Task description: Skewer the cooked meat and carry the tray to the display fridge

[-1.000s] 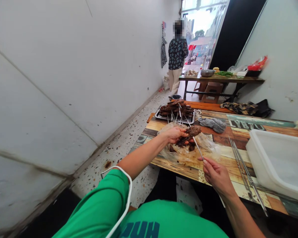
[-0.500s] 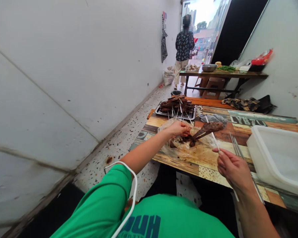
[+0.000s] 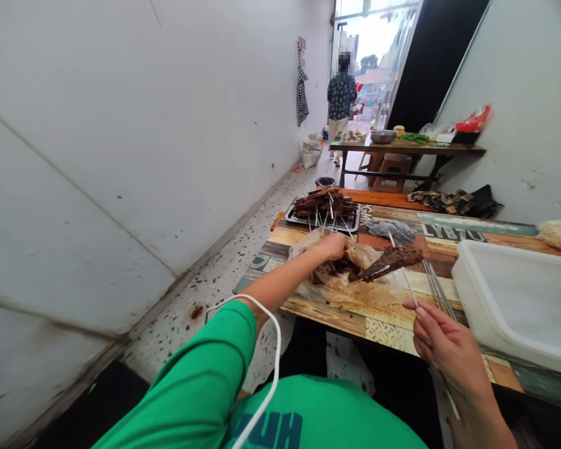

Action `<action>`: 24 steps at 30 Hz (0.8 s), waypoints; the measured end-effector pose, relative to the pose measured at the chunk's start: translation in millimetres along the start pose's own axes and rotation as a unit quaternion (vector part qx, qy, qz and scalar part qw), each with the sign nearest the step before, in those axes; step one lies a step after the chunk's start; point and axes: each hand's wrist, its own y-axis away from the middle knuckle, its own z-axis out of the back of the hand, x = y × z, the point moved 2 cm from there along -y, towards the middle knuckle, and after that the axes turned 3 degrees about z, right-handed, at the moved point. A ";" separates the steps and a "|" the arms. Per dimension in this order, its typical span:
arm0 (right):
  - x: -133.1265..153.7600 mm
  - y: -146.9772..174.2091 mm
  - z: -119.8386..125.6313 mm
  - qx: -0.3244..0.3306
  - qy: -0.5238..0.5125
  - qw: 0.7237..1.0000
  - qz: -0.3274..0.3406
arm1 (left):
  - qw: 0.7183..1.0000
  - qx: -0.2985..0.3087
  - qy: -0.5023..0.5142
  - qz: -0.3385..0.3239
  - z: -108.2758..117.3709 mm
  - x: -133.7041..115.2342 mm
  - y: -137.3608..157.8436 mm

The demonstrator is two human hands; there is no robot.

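Observation:
My right hand [image 3: 442,337] is closed on a flat metal skewer [image 3: 410,288], which slants up and left from my fingers. A dark brown piece of meat [image 3: 395,260] is threaded near its upper end, with the pale tip poking out beyond it. My left hand [image 3: 333,246] reaches over a crumpled clear plastic bag [image 3: 378,288] lying on the table; its fingers are down in the bag's folds, hidden. More dark meat [image 3: 343,268] lies inside the bag. Several bare skewers [image 3: 436,284] rest on the table just beyond my right hand.
A metal tray [image 3: 288,216] piled with skewered meat [image 3: 325,202] stands behind the bag. A grey cloth [image 3: 393,231] lies beside it, and a white plastic tub [image 3: 484,293] at right. Farther off are another table [image 3: 411,148] and a person [image 3: 341,100] near the doorway.
My left hand has gone lower into the bag, its fingers now out of sight. The skewered meat has tilted flatter. The person has walked farther toward the doorway.

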 end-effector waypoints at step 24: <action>-16.1 4.4 -6.1 0.051 0.005 0.998 -0.030 | 0.968 0.145 -0.198 -0.057 11.3 -22.8 27.1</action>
